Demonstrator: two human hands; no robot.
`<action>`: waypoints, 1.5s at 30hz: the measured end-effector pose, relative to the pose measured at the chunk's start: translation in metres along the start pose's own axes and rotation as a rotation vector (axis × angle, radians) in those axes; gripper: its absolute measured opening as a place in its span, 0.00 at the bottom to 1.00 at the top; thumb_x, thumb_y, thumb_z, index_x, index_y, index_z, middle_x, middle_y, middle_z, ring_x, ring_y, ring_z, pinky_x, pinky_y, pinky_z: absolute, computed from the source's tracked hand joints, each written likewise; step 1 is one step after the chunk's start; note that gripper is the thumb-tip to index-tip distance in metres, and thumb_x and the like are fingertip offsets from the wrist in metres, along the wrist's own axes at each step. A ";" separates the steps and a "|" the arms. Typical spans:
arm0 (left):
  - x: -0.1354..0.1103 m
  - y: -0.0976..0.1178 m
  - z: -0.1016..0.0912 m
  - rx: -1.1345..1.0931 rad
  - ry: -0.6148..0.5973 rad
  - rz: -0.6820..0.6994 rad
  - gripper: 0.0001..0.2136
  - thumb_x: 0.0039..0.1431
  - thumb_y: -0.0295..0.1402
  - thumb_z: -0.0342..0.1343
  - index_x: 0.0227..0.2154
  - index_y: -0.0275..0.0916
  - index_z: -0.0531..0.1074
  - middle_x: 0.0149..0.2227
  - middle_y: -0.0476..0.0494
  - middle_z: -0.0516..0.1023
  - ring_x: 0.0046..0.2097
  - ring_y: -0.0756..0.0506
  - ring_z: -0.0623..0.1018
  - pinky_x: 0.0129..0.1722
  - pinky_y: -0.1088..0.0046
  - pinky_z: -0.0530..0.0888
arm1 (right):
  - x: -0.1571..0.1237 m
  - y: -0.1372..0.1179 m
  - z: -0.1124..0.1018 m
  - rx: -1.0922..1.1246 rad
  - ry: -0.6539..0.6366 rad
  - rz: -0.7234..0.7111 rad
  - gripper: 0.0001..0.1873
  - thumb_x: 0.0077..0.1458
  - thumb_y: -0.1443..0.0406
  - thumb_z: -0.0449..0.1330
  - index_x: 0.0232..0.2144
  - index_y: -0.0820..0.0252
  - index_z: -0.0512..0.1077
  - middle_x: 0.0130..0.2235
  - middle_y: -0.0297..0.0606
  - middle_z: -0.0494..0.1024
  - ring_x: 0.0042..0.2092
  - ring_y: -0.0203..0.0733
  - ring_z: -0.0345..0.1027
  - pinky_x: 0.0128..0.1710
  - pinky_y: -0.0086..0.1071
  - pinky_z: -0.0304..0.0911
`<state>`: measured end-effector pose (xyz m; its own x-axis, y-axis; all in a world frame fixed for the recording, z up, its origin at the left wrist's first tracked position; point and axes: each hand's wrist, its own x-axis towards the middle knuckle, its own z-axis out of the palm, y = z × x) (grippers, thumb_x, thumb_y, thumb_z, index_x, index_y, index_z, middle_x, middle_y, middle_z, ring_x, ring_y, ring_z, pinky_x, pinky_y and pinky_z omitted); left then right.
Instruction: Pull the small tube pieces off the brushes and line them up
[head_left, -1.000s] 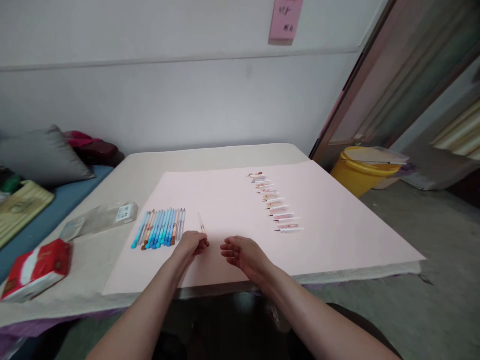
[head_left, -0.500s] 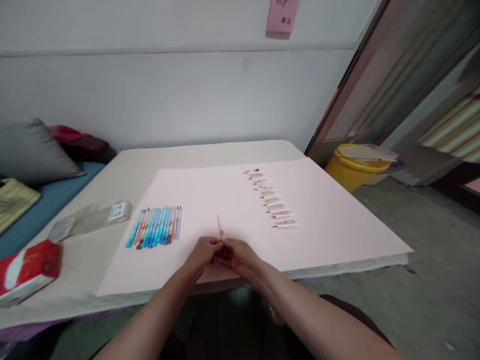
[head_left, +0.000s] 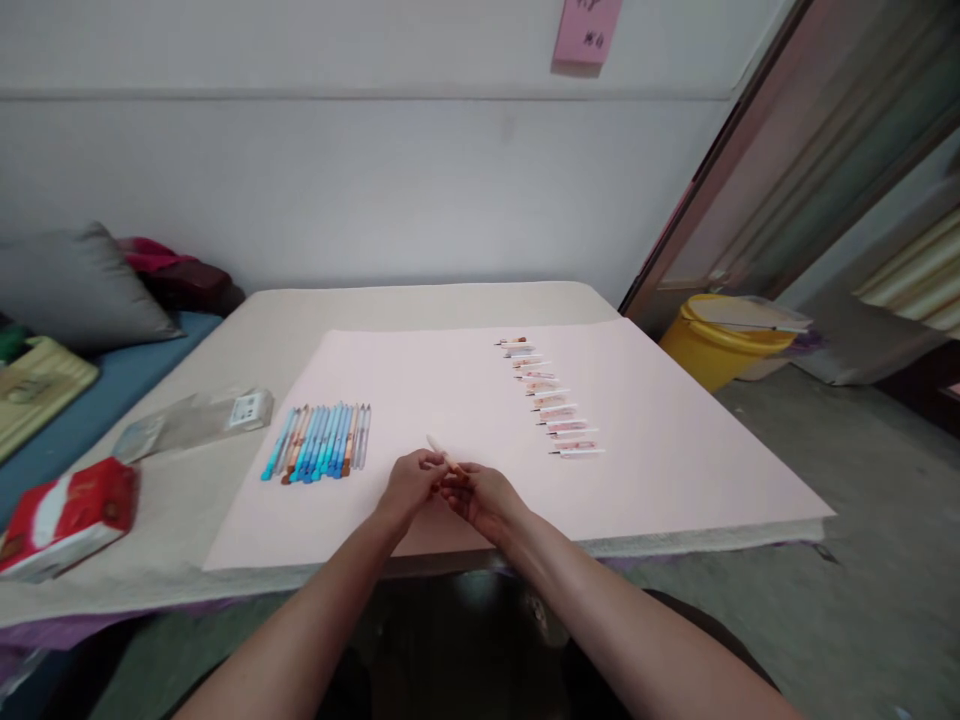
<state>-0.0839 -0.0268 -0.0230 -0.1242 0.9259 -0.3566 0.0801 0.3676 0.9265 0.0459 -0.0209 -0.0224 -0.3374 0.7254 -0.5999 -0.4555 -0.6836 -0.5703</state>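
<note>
Both hands meet over the near middle of a pale pink sheet [head_left: 660, 440] on the table. My left hand [head_left: 409, 482] and my right hand [head_left: 480, 494] pinch one thin pen [head_left: 442, 455] between them; its pale tip pokes up and to the left above the fingers. A tight row of blue and orange pens [head_left: 319, 440] lies on the sheet to the left of my hands. To the right, a column of several small pink and white pen pieces [head_left: 551, 400] runs away from me.
A clear plastic packet with a white label [head_left: 191, 422] lies left of the sheet. A red and white tissue pack [head_left: 64, 515] sits at the table's left edge. Grey cushion [head_left: 71, 290] on a blue bed at left; yellow bucket [head_left: 716, 335] on the floor at right.
My left hand carried the pen from beside the pen row toward the middle. My right hand came in and took hold of it too. The pen has tilted further left.
</note>
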 end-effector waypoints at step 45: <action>-0.013 0.044 -0.009 -0.883 -0.151 -0.068 0.11 0.58 0.33 0.52 0.41 0.32 0.70 0.48 0.30 0.74 0.51 0.40 0.73 0.45 0.65 0.73 | -0.036 -0.030 0.026 -0.267 -0.311 -0.023 0.05 0.48 0.65 0.53 0.24 0.62 0.64 0.14 0.22 0.53 0.14 0.24 0.35 0.15 0.24 0.30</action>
<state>-0.0874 -0.0234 0.0233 0.0355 0.9292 -0.3679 -0.7199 0.2792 0.6354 0.0502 -0.0240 0.0308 -0.5811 0.7028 -0.4104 -0.2501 -0.6340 -0.7317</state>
